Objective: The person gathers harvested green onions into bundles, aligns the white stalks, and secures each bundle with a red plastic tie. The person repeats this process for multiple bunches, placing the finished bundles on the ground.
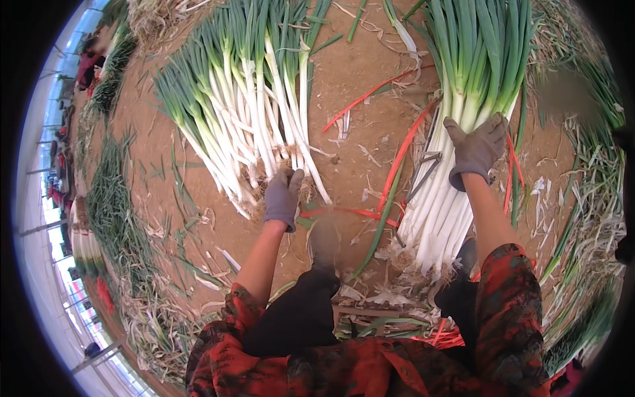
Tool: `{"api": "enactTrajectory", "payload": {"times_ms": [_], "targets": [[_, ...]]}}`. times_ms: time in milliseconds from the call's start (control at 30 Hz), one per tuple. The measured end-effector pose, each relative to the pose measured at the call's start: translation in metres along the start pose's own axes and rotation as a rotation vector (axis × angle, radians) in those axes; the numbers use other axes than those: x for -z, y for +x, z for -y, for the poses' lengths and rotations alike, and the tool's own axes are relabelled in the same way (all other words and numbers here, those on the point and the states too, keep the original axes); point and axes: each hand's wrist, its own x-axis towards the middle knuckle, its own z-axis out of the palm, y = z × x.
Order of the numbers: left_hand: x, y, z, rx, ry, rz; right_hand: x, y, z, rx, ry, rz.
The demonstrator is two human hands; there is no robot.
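Observation:
My left hand, in a grey glove, is at the root ends of a loose, fanned-out pile of green onions lying on the soil; its fingertips are partly hidden among the roots, so its grip is unclear. My right hand, gloved alike, rests spread over the white stalks of a thick bundle of long green onions, just below the green leaves. That bundle lies at a slant, roots towards me. A dark metal frame piece shows along the bundle's left side. Red strap runs on the ground beside it.
My shoe stands between the two piles. Trimmed green leaves lie heaped at left, and more leaf waste at right. Red straps lie near my feet. Another person is at the far upper left, near tied onion bundles.

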Motion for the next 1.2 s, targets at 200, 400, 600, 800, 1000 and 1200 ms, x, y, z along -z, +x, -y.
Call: {"api": "enactTrajectory", "payload": {"times_ms": [200,400,600,800,1000,1200], "targets": [[-0.055,0.045,0.005,-0.095,0.532,-0.132,0.002,0.003,0.002,0.009,0.067,0.023],[0.029,0.042,0.003,0.364,-0.828,0.162,0.004,0.002,-0.007,0.023,0.005,-0.009],[0.045,-0.015,0.007,0.509,-0.943,0.248,0.001,0.001,0.003,0.029,0.053,-0.053],[0.052,-0.021,0.012,0.392,-1.058,0.408,0.004,0.000,0.002,0.017,0.074,0.002],[0.019,-0.004,0.033,0.112,-0.199,-0.179,0.002,0.000,0.002,0.006,0.056,-0.016],[-0.010,0.127,-0.036,-0.183,0.469,-0.260,-0.011,0.003,-0.005,0.052,0.065,-0.033]]}}
